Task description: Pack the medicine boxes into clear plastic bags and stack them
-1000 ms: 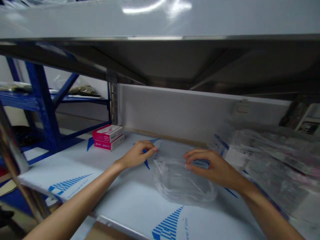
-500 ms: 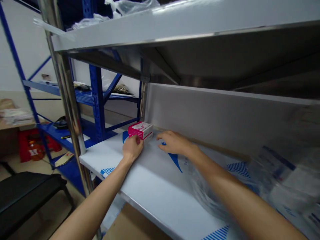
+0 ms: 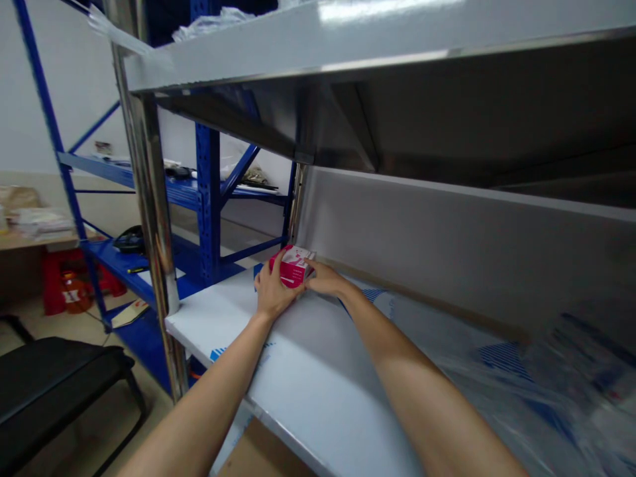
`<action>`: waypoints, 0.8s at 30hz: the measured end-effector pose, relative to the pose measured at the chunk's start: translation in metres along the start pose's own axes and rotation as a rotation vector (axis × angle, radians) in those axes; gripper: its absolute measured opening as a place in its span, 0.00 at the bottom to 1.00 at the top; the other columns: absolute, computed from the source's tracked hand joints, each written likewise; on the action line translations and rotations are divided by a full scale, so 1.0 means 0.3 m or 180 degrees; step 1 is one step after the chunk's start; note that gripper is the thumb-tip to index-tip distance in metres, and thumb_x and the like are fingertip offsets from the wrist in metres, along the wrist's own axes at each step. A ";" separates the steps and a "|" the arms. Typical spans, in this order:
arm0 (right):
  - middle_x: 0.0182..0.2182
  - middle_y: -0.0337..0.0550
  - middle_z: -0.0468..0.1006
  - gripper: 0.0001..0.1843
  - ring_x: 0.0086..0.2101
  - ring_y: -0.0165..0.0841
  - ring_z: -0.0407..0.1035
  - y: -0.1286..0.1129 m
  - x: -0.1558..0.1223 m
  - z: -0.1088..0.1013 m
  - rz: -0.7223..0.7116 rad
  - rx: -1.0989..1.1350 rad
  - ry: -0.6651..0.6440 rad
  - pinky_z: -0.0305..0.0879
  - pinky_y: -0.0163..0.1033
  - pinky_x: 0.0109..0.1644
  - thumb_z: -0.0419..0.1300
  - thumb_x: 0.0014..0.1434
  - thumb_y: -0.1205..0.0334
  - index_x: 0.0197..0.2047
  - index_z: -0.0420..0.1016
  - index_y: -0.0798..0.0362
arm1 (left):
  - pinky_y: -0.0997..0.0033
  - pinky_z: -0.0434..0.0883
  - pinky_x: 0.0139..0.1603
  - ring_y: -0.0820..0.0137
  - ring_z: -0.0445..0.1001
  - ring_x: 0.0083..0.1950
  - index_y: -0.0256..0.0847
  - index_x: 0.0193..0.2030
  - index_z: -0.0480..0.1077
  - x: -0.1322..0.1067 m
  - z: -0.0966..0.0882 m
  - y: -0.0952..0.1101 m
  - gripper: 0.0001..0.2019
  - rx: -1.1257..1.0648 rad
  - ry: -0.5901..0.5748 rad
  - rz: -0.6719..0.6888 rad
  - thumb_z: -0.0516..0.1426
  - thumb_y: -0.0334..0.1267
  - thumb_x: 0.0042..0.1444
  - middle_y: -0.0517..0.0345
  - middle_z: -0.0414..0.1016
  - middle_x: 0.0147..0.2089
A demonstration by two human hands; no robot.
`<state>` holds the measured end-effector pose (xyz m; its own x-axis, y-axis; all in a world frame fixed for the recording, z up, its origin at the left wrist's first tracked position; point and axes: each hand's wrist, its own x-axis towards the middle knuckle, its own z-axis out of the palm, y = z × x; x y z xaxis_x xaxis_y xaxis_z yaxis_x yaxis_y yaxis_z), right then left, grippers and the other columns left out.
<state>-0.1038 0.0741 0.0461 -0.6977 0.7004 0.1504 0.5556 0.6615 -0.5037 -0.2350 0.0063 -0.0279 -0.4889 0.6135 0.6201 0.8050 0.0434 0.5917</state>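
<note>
A small pink and white box [image 3: 294,267] sits at the far left corner of the white shelf [image 3: 308,371]. My left hand [image 3: 272,293] wraps round its left side, and my right hand [image 3: 324,281] holds its right side with the fingers closed on it. The box is tipped up a little between both hands. Whether a second box lies beneath it is hidden.
A steel upright [image 3: 149,199] stands at the shelf's left front corner. Blurred clear plastic bags [image 3: 546,384] lie on the shelf at the right. A blue rack [image 3: 209,192] stands behind, and a black chair [image 3: 54,384] sits on the floor at lower left. Another shelf hangs close overhead.
My hands have left the clear bag and gone left to the pink box. Both now grip it and it is tilted up. The view has swung left.
</note>
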 end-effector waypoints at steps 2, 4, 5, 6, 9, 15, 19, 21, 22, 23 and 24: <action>0.63 0.52 0.72 0.43 0.61 0.47 0.68 -0.004 -0.015 -0.009 0.0044 0.0073 -0.0021 0.65 0.46 0.64 0.66 0.49 0.66 0.69 0.64 0.55 | 0.46 0.63 0.66 0.46 0.66 0.66 0.44 0.70 0.57 0.008 0.001 0.005 0.42 -0.0066 0.0073 0.0110 0.67 0.49 0.50 0.39 0.67 0.64; 0.62 0.50 0.74 0.41 0.60 0.46 0.69 -0.013 -0.032 -0.025 0.0067 0.0127 -0.0043 0.65 0.46 0.64 0.65 0.49 0.68 0.68 0.66 0.54 | 0.50 0.67 0.63 0.47 0.69 0.63 0.40 0.67 0.62 0.015 -0.007 0.012 0.40 -0.0124 0.0139 0.0173 0.67 0.49 0.49 0.37 0.68 0.62; 0.61 0.48 0.75 0.41 0.59 0.45 0.70 -0.019 -0.043 -0.038 0.0065 0.0150 -0.0053 0.66 0.45 0.63 0.64 0.48 0.69 0.67 0.67 0.53 | 0.52 0.69 0.62 0.47 0.70 0.62 0.39 0.65 0.65 0.016 -0.017 0.018 0.39 -0.0139 0.0152 0.0238 0.68 0.49 0.48 0.37 0.67 0.62; 0.60 0.46 0.76 0.40 0.58 0.45 0.71 -0.026 -0.057 -0.056 0.0054 0.0167 -0.0057 0.67 0.45 0.63 0.64 0.48 0.70 0.66 0.68 0.52 | 0.53 0.70 0.61 0.47 0.71 0.61 0.39 0.64 0.67 0.017 -0.029 0.027 0.38 -0.0151 0.0164 0.0319 0.69 0.48 0.47 0.37 0.67 0.62; 0.62 0.46 0.74 0.39 0.57 0.45 0.71 -0.042 -0.124 -0.140 0.0012 0.0171 0.0029 0.68 0.44 0.62 0.64 0.48 0.70 0.66 0.69 0.51 | 0.51 0.70 0.62 0.47 0.71 0.61 0.42 0.61 0.69 0.008 -0.079 0.082 0.36 -0.0331 0.0325 0.0459 0.70 0.47 0.44 0.40 0.67 0.63; 0.65 0.50 0.69 0.52 0.59 0.46 0.69 0.029 -0.393 -0.380 -0.0402 -0.0266 0.1007 0.66 0.49 0.64 0.68 0.47 0.67 0.73 0.53 0.48 | 0.54 0.74 0.58 0.55 0.77 0.55 0.41 0.57 0.68 -0.036 -0.148 0.279 0.34 -0.2502 -0.0259 -0.0086 0.69 0.53 0.45 0.46 0.78 0.54; 0.69 0.52 0.62 0.53 0.53 0.45 0.73 0.155 -0.620 -0.478 -0.0134 0.0282 0.1363 0.76 0.51 0.53 0.69 0.51 0.54 0.74 0.48 0.41 | 0.55 0.76 0.56 0.56 0.80 0.51 0.37 0.57 0.69 -0.067 -0.145 0.410 0.32 -0.3892 -0.1642 -0.0738 0.65 0.56 0.50 0.43 0.80 0.52; 0.67 0.52 0.66 0.47 0.49 0.42 0.76 0.222 -0.721 -0.495 -0.0150 0.0865 0.1232 0.76 0.50 0.52 0.68 0.54 0.49 0.73 0.54 0.43 | 0.55 0.77 0.55 0.56 0.80 0.52 0.37 0.58 0.69 -0.087 -0.132 0.472 0.31 -0.4257 -0.2351 -0.0902 0.63 0.55 0.54 0.41 0.80 0.53; 0.64 0.52 0.71 0.44 0.48 0.41 0.77 0.254 -0.767 -0.499 -0.0172 0.1111 0.1185 0.76 0.51 0.54 0.67 0.55 0.47 0.71 0.59 0.44 | 0.56 0.78 0.54 0.56 0.80 0.53 0.37 0.59 0.69 -0.097 -0.122 0.503 0.30 -0.4337 -0.2618 -0.0934 0.63 0.55 0.55 0.41 0.80 0.54; 0.60 0.52 0.75 0.39 0.47 0.42 0.78 0.283 -0.809 -0.502 -0.0189 0.1299 0.1187 0.75 0.52 0.55 0.66 0.56 0.45 0.68 0.65 0.46 | 0.56 0.78 0.53 0.56 0.79 0.54 0.37 0.60 0.69 -0.109 -0.110 0.535 0.30 -0.4375 -0.2840 -0.0926 0.63 0.54 0.56 0.40 0.79 0.55; 0.56 0.52 0.79 0.36 0.47 0.42 0.78 0.310 -0.849 -0.504 -0.0197 0.1418 0.1229 0.74 0.53 0.56 0.65 0.56 0.43 0.64 0.70 0.48 | 0.56 0.79 0.52 0.56 0.79 0.54 0.38 0.60 0.69 -0.120 -0.097 0.567 0.29 -0.4377 -0.3049 -0.0882 0.63 0.54 0.57 0.40 0.79 0.56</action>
<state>0.1940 -0.0023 0.0894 -0.4614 0.7662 0.4474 0.2174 0.5865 -0.7802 -0.0903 -0.0313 0.0653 0.2230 0.9489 0.2232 -0.3798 -0.1262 0.9164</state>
